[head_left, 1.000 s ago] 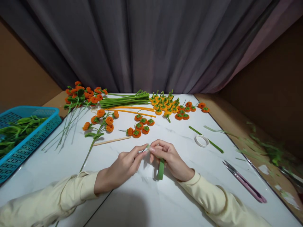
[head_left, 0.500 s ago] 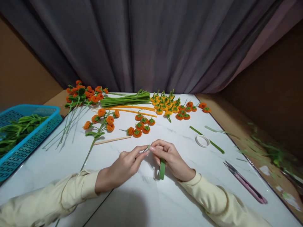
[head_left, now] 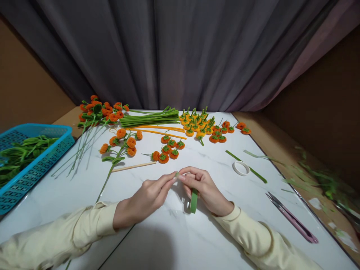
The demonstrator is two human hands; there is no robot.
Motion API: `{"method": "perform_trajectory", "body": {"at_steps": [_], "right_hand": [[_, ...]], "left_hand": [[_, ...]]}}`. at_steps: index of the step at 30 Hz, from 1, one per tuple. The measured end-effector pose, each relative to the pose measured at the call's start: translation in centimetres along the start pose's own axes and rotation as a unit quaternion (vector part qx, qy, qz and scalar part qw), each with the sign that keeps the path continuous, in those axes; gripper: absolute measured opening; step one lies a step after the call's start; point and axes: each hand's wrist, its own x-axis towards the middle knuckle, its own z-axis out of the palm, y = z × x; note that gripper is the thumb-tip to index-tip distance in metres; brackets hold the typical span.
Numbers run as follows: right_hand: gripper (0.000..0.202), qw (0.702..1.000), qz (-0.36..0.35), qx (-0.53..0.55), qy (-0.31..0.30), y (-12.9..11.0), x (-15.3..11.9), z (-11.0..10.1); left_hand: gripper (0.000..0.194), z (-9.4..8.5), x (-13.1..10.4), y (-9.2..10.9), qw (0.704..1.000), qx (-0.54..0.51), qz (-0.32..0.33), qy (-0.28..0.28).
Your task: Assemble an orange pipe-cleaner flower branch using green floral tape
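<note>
My left hand [head_left: 144,198] is closed, its thumb and forefinger pinching a thin wire, mostly hidden, whose tip is wrapped in green tape [head_left: 176,174]. Against that tip press the thumb and forefinger of my right hand [head_left: 201,189]. A roll of green floral tape [head_left: 194,200] hangs under the right palm, held by curled fingers. Just beyond the hands lie several orange fluffy pumpkins [head_left: 165,149] with green tops. To their left rests a branch of orange pumpkins [head_left: 120,150] with green leaves, its stem passing under my left sleeve.
At the left edge stands a blue basket [head_left: 36,129] of green leaves. Green pipe cleaners [head_left: 152,118], yellow pumpkins [head_left: 197,122] and finished orange stems [head_left: 102,110] line the back. A wooden stick [head_left: 133,167], white ring [head_left: 241,168] and pink-handled snips [head_left: 294,219] lie nearer.
My fingertips have shifted slightly at the wrapped tip, and the left fingers now cover the bit of wire that showed before. Everything else stays in place.
</note>
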Motion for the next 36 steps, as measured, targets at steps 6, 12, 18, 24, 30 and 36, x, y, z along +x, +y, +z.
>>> {"method": "perform_trajectory", "body": {"at_steps": [6,12,18,24,30,36], "right_hand": [[0.024,1.000,-0.002,-0.009,0.002,-0.12,-0.13,0.07],[0.026,1.000,-0.002,-0.015,0.016,-0.28,-0.20,0.31],[0.025,1.000,-0.004,-0.010,0.010,-0.26,-0.14,0.23],[0.027,1.000,-0.007,-0.018,0.008,-0.24,-0.13,0.14],[0.027,1.000,-0.006,-0.013,0.004,-0.19,-0.08,0.13],[0.026,1.000,0.004,-0.004,-0.001,-0.11,0.03,0.08]], "left_hand": [[0.026,0.04,-0.37,-0.39,1.000,0.014,0.005,-0.019],[0.024,0.18,-0.04,-0.32,0.999,0.018,0.026,0.026],[0.034,0.45,-0.24,-0.36,0.999,0.026,0.009,0.043],[0.028,0.17,-0.21,-0.05,1.000,-0.003,-0.026,0.007],[0.027,-0.09,-0.01,0.15,1.000,0.005,-0.010,0.011],[0.029,0.05,-0.24,0.03,0.999,-0.034,-0.029,0.016]]}}
